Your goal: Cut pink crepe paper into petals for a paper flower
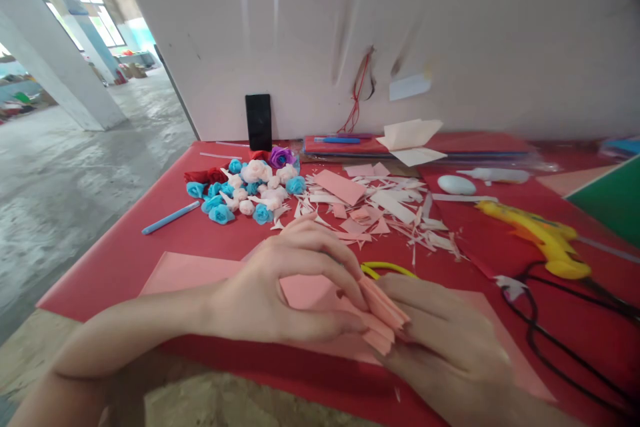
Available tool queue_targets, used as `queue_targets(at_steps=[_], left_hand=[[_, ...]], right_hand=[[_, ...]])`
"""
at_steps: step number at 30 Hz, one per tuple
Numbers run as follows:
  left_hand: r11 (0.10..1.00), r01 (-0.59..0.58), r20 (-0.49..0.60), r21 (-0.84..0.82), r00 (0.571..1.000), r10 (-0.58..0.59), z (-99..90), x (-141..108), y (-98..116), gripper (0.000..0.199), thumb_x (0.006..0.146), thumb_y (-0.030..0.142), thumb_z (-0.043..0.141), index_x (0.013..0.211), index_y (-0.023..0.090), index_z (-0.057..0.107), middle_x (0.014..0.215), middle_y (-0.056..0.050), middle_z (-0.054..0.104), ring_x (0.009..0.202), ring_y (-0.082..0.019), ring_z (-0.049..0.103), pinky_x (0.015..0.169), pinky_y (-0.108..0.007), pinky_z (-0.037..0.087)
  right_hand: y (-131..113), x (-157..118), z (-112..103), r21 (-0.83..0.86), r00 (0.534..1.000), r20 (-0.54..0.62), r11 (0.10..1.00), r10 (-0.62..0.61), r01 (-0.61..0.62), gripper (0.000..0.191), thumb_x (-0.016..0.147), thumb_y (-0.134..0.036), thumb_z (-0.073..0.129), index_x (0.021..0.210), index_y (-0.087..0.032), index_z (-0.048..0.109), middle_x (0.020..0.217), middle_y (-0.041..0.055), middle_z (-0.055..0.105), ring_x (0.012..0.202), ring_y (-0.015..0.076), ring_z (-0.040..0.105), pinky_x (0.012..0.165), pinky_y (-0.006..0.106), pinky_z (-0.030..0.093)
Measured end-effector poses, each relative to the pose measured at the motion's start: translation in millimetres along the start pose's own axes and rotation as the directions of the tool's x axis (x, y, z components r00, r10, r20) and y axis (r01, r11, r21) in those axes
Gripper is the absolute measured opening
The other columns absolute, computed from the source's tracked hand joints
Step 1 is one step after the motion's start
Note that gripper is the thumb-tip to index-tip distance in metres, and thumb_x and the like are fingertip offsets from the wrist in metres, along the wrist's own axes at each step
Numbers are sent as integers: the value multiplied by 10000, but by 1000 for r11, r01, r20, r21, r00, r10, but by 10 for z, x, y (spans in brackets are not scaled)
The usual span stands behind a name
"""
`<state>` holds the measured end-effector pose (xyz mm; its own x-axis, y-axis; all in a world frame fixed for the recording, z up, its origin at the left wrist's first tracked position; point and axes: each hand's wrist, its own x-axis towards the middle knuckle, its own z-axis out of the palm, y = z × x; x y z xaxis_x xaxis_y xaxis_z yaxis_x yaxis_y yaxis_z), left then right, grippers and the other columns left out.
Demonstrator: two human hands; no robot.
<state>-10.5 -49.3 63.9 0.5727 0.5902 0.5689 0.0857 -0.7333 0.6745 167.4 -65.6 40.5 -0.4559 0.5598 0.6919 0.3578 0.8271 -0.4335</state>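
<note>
Folded pink paper [384,310], pleated in narrow layers, is between my two hands over a flat pink sheet [193,271]. My left hand [295,280] comes from the left, its fingers arched over the folded paper and its thumb against the lower layers. My right hand [445,340] lies at the paper's right end, with its fingers closed on that edge. Part of the folded paper is hidden behind the fingers. Yellow scissor handles [387,269] show just beyond my hands.
Paper roses [250,190] and a blue pen [171,217] are at the left. White and pink scraps [395,203] cover the middle. A yellow glue gun [543,237] with a black cable lies right. A phone [259,121] leans on the white board [310,33].
</note>
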Motion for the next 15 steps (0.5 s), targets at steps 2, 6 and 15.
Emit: queue_targets(at_steps=[2, 6, 15], left_hand=[[1000, 7, 1, -26, 1000, -7, 11, -6, -12, 88, 712, 149, 688, 736, 88, 629, 781, -129, 697, 800, -171, 632, 814, -327, 498], [994, 35, -9, -108, 999, -36, 31, -27, -37, 58, 726, 114, 654, 760, 111, 607, 808, -119, 719, 830, -168, 641, 851, -333, 494], [980, 88, -13, -181, 996, -92, 61, -56, -77, 37, 756, 118, 629, 792, 117, 634, 876, -124, 715, 911, -188, 638, 869, -346, 495]], right_hand=[[-12, -15, 5, 19, 997, 5, 997, 71, -71, 393, 911, -270, 441, 540, -193, 548, 454, 2, 506, 427, 119, 499, 410, 229, 386], [-30, -62, 30, 95, 971, 17, 966, 240, -241, 440, 883, -327, 490, 465, -195, 526, 420, -11, 466, 390, 104, 461, 388, 223, 348], [-16, -112, 82, 176, 921, 26, 905, 389, -387, 444, 863, -357, 493, 463, -173, 554, 409, 0, 518, 373, 94, 469, 376, 219, 342]])
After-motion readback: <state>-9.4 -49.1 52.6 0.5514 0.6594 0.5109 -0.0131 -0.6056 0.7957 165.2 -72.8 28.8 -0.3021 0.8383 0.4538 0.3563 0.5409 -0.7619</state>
